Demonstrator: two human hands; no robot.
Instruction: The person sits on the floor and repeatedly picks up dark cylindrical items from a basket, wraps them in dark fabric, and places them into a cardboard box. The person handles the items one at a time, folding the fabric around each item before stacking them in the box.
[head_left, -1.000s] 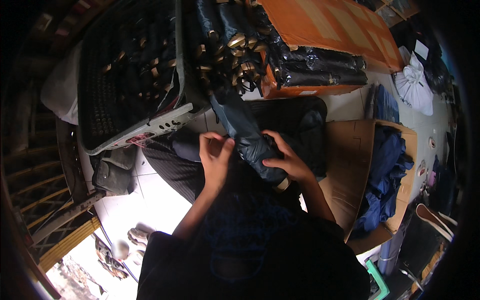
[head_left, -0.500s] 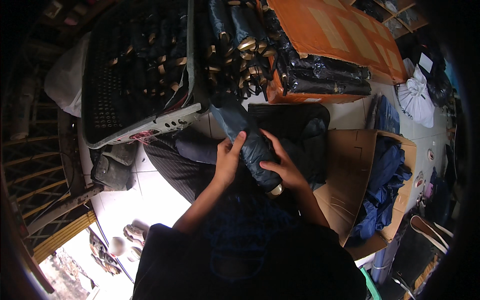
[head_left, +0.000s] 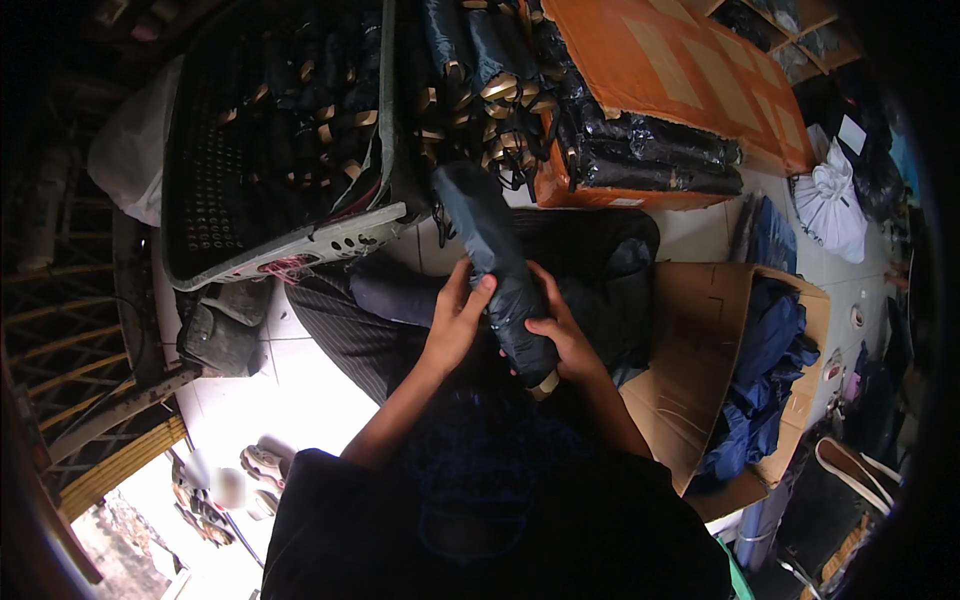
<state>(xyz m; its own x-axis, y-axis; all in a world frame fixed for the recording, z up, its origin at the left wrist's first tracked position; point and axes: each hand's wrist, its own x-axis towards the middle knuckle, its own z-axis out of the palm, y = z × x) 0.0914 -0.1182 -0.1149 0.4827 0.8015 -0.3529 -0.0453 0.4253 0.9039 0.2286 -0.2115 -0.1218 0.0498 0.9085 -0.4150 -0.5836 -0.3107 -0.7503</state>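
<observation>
Since a second ago, the left hand (head_left: 459, 312) has moved in against the dark rolled bundle (head_left: 488, 225), which now points more directly away from the body. Both hands grip its nearer half over the lap: the left thumb presses on top from the left, and the right hand (head_left: 568, 342) curls around the other side with its thumb laid across. Fingers underneath are hidden. A gold-coloured end piece (head_left: 545, 386) shows at the bundle's near end, between the forearms.

To the right stands an open cardboard box (head_left: 688, 365) with crumpled blue fabric (head_left: 752, 405) inside. Beyond the knees on the left, a perforated dark crate (head_left: 203, 205) holds many dark bundles with gold-coloured ends. More similar bundles (head_left: 497, 75) lie beside it, next to an orange box (head_left: 735, 85). Farther right sits a white tied bag (head_left: 832, 200).
</observation>
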